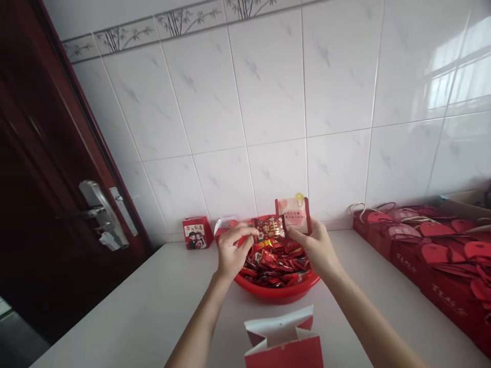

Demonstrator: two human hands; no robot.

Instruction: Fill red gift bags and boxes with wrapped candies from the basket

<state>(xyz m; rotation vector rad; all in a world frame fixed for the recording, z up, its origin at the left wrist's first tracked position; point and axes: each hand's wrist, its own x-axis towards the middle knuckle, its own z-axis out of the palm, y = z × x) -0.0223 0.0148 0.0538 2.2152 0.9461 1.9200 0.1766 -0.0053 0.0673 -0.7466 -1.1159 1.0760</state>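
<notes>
Above a red plastic basin (276, 295), my left hand (233, 251) pinches the left end of a dark red wrapped snack packet (269, 228) with gold Chinese characters. My right hand (318, 249) grips a pale pink, red-edged packet (292, 210) with a yellow flower clip printed or fixed at its top. The right thumb lies at the meeting edge of both packets, which stand side by side. Many shiny red wrapped packets (274, 261) fill the basin. Nearest to me stands an open red paper box (286, 353) with white inner flaps raised.
A small red box (196, 234) with a cartoon couple stands at the back left, and another partly hidden box sits behind my left hand. Rows of red gift boxes (425, 255) with cord handles line the right side. A tiled wall (276, 102) bounds the white table; a dark door (57, 153) is at left.
</notes>
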